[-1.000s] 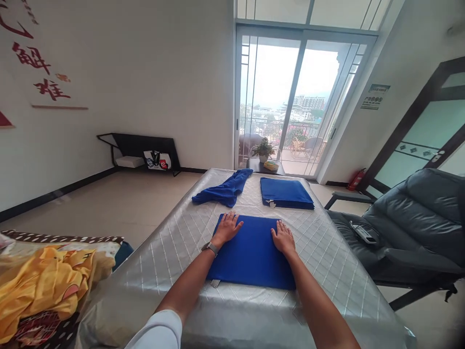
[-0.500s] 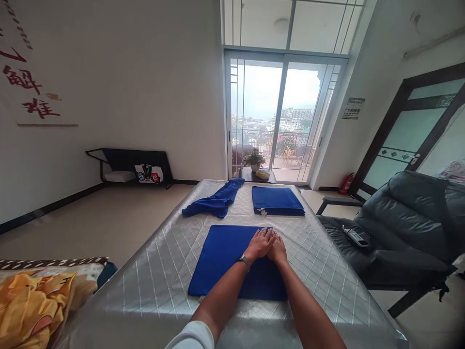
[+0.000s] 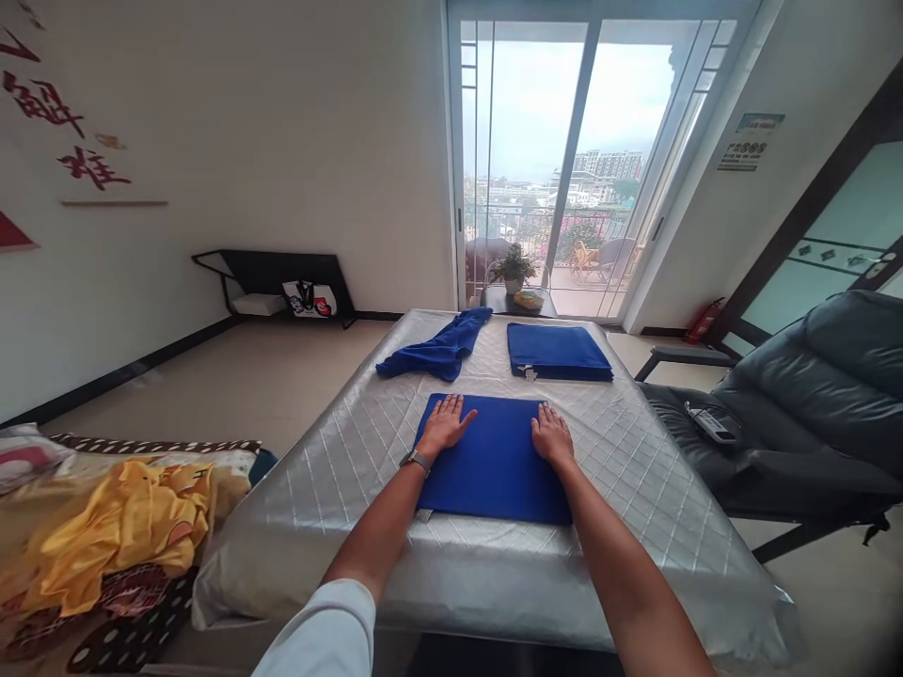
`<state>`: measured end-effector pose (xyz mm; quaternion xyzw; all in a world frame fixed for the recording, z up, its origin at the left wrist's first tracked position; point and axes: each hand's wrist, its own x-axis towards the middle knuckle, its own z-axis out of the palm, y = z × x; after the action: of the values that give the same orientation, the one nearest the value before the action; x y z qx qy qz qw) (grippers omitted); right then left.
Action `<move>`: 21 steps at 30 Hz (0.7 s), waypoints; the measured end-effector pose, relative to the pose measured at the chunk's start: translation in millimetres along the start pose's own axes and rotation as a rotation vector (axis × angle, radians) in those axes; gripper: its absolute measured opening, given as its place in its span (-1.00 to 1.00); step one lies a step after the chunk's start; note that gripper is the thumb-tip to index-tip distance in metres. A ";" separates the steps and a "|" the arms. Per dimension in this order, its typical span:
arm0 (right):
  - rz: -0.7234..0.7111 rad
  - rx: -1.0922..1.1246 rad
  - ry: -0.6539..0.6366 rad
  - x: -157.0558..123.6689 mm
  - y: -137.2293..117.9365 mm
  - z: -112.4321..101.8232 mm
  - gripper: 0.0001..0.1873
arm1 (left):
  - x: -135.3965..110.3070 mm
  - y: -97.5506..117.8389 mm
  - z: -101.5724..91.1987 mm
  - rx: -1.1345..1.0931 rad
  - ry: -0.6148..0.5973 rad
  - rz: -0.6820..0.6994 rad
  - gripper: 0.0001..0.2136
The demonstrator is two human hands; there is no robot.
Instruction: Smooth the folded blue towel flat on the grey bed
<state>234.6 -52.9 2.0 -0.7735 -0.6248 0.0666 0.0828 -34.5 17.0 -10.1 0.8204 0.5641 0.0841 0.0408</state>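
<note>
A folded blue towel (image 3: 500, 470) lies flat on the silver quilted table cover (image 3: 353, 461), its near edge toward me. My left hand (image 3: 444, 425) rests palm down on its far left part, fingers stretched out and thumb apart. My right hand (image 3: 553, 436) lies on its far right edge, also flat with the fingers extended. Neither hand grips anything. Farther back on the cover lie a crumpled blue towel (image 3: 441, 348) at the left and a stack of folded blue towels (image 3: 557, 350) at the right, with a small white label at its near edge.
A dark padded armchair (image 3: 797, 404) holding a remote-like device (image 3: 711, 425) stands close on the right. At the left is a bed-like surface with yellow cloth (image 3: 134, 512). A potted plant (image 3: 514, 268) stands beyond the table, before a glass door (image 3: 522, 141).
My hands were together near the towel's far right part. The left has moved left across it, and they now lie apart on opposite sides. The view has tilted down.
</note>
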 end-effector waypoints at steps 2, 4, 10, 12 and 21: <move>0.000 -0.002 -0.002 -0.4 -0.2 -0.8 -0.31 | -6.1 -23.4 -1.8 0.024 0.022 -0.061 -0.19; -0.002 -0.005 -0.005 -0.8 -0.5 -1.6 -0.31 | -9.9 -37.5 -1.2 0.036 0.046 -0.091 -0.18; 0.008 -0.021 -0.016 -0.6 -1.7 -3.8 -0.30 | -10.2 -40.8 4.6 0.024 0.093 -0.094 -0.15; 0.012 -0.029 -0.024 -0.5 -2.2 -4.2 -0.30 | -10.1 -39.4 4.7 0.021 0.097 -0.096 -0.15; 0.020 -0.060 -0.054 0.8 -4.8 -6.6 -0.29 | -11.0 -37.6 1.7 0.030 0.086 -0.114 -0.19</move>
<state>231.5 -51.5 9.4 -0.7799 -0.6206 0.0694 0.0422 -72.6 20.4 -18.9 0.7829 0.6125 0.1084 0.0091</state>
